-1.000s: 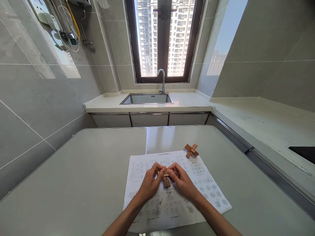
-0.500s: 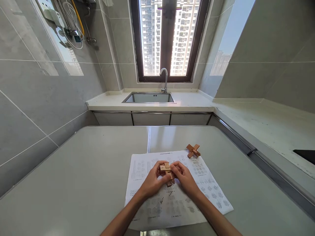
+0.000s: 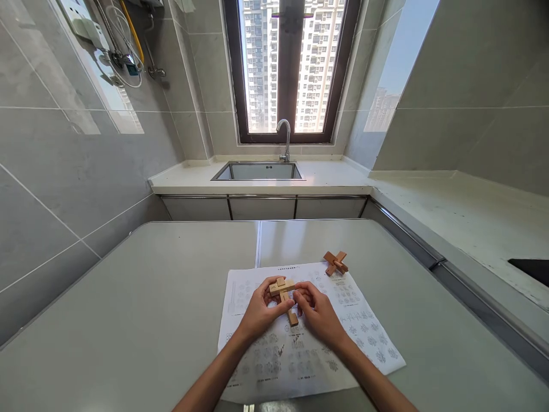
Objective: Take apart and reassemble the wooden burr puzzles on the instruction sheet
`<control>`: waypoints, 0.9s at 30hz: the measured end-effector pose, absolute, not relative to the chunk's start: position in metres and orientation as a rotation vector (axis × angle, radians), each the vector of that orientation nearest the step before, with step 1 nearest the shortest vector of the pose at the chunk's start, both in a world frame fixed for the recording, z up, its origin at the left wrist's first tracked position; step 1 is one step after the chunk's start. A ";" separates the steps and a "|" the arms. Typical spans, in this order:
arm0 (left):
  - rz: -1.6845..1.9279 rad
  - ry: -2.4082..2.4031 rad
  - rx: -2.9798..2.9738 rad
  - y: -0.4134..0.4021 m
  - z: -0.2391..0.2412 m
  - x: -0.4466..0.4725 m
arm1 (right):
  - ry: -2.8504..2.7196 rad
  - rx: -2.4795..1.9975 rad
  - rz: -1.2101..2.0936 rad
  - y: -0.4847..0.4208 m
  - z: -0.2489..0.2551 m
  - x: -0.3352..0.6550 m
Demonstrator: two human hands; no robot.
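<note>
My left hand [image 3: 259,315] is closed around a light wooden burr puzzle [image 3: 283,290], made of notched sticks crossing each other. One stick points down toward me, past my left thumb. At the puzzle's right end, my right hand [image 3: 315,312] has its fingers curled and the fingertips pinching at the crosspiece. The fingers hide part of the joint. Beneath both hands lies a white instruction sheet [image 3: 249,343] printed with small diagrams. A second, darker brown wooden puzzle [image 3: 335,262], cross-shaped, rests at the sheet's upper right edge.
A grey-white table [image 3: 150,320] carries the sheet. Beyond it stands a counter [image 3: 184,180] with a sink [image 3: 257,170] and a faucet [image 3: 286,140] below a window. Another counter [image 3: 463,212] runs along the right, with a black object [image 3: 529,270] on it.
The light puzzle has shifted slightly left and turned, so its lower stick shows more fully. My right fingers have drawn back from its front and curled in more.
</note>
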State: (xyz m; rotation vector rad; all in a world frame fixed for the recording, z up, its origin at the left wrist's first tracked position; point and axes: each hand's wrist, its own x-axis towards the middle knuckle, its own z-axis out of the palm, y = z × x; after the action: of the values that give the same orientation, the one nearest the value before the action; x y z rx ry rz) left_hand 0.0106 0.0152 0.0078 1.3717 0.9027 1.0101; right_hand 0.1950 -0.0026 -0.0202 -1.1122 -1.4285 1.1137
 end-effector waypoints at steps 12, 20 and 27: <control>0.902 0.923 1.507 0.007 0.008 0.014 | -1.556 -1.070 0.953 -0.009 -0.011 0.200; 0.935 0.897 1.469 0.005 0.006 0.016 | -1.525 -1.058 0.972 -0.010 -0.015 0.198; 0.927 0.910 1.503 0.004 0.006 0.016 | -1.487 -1.052 0.999 -0.012 -0.015 0.194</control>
State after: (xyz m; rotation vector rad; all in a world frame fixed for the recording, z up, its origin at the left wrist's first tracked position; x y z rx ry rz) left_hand 0.0159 0.0039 0.0058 1.5026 0.9101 0.9272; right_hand 0.1943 -0.0123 -0.0148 -1.0519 -1.4872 0.9991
